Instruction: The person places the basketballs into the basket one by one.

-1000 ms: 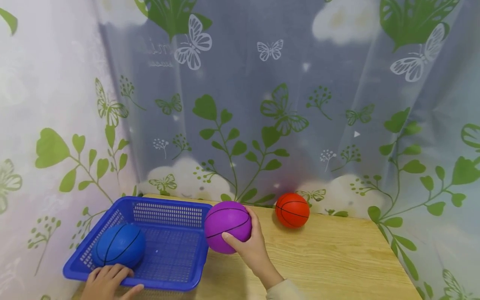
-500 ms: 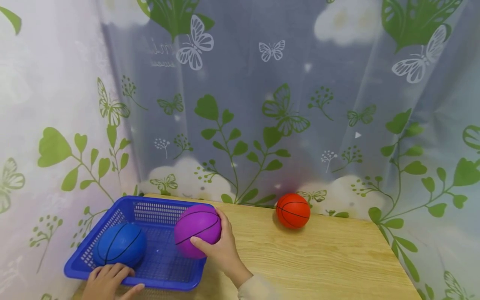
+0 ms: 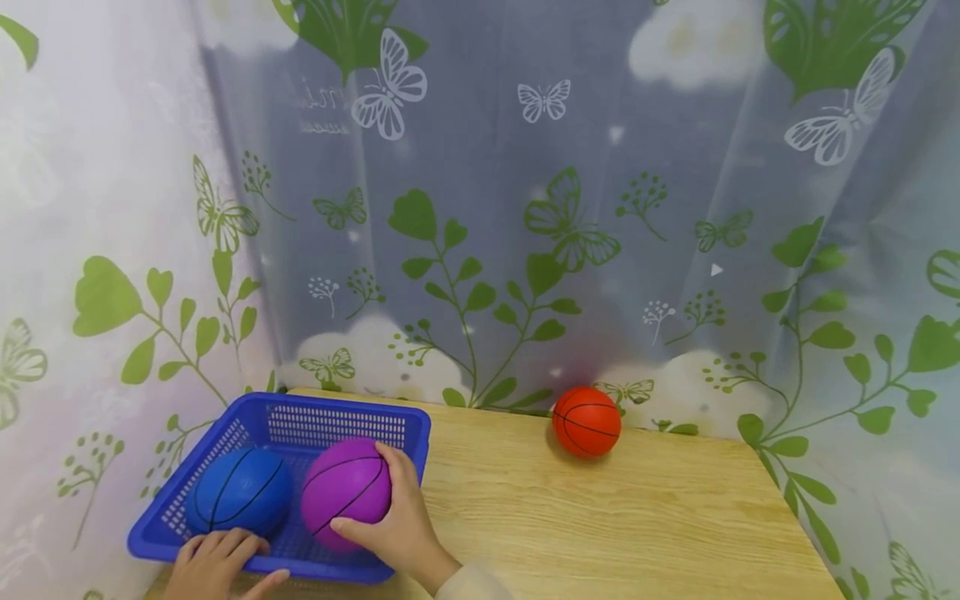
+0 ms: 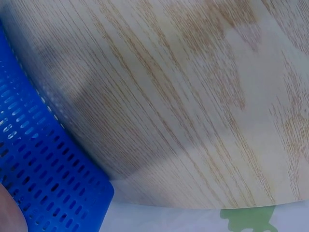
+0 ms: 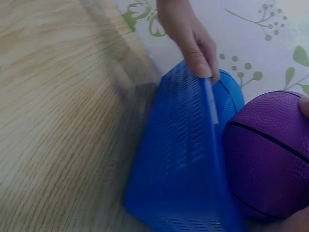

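My right hand [image 3: 405,527] curls round the purple ball [image 3: 345,490] inside the basket [image 3: 424,433], beside the blue ball [image 3: 242,490]; my left hand [image 3: 216,560] pinches the basket's near rim [image 3: 330,569]; letting go too high could bounce the purple ball into its neighbour.

A plain, pale beige sleeve [image 3: 474,585] is worn behind the right hand [image 3: 397,523], which is itself seen bare; the left hand [image 3: 213,563], too, is seen bare.
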A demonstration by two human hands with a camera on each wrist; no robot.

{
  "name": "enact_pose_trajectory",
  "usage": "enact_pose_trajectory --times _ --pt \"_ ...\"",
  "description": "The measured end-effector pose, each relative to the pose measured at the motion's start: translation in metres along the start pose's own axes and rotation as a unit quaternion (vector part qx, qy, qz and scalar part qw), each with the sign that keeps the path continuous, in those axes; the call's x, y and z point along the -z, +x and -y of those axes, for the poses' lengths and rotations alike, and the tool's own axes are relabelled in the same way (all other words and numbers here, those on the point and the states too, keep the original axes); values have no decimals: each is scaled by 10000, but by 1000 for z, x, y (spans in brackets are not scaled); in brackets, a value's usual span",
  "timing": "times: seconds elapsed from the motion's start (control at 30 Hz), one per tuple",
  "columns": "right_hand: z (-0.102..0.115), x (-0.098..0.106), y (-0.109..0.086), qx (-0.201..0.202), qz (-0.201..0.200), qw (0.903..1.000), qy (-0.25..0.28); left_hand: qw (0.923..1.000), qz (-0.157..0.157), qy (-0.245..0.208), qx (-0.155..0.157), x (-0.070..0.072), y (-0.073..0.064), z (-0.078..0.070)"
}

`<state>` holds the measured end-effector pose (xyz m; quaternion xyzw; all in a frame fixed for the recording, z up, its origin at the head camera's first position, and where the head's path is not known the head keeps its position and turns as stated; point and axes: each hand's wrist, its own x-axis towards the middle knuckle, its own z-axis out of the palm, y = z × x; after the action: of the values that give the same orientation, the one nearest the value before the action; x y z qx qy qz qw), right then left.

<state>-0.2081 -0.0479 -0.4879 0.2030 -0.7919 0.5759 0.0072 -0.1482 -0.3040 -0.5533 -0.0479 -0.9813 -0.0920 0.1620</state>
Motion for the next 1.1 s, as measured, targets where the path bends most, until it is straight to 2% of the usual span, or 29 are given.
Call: enact_pose_trajectory --times 0.17,0.27,0.53,0.8,0.97,1.1 --pt "-3 -8 -4 241 132 9963 -808 10000 -86 11 -22 1 0 -1" --pt "-3 -11 -6 303 194 9937 -1061 10000 -68 -1 -22 2 1 -2" --pt "-3 -14 -6 172 301 9926 -1163 9998 169 -12 47 3 1 -2" --pt "-2 -18 -5 73 486 9887 -1416 9996 248 32 118 1 -1 0" --pt "-1 -18 -7 64 567 9878 -1447 9997 167 60 151 0 -3 1" --pt "-3 -15 -8 177 581 9856 -1577 9998 182 22 118 0 -1 0"
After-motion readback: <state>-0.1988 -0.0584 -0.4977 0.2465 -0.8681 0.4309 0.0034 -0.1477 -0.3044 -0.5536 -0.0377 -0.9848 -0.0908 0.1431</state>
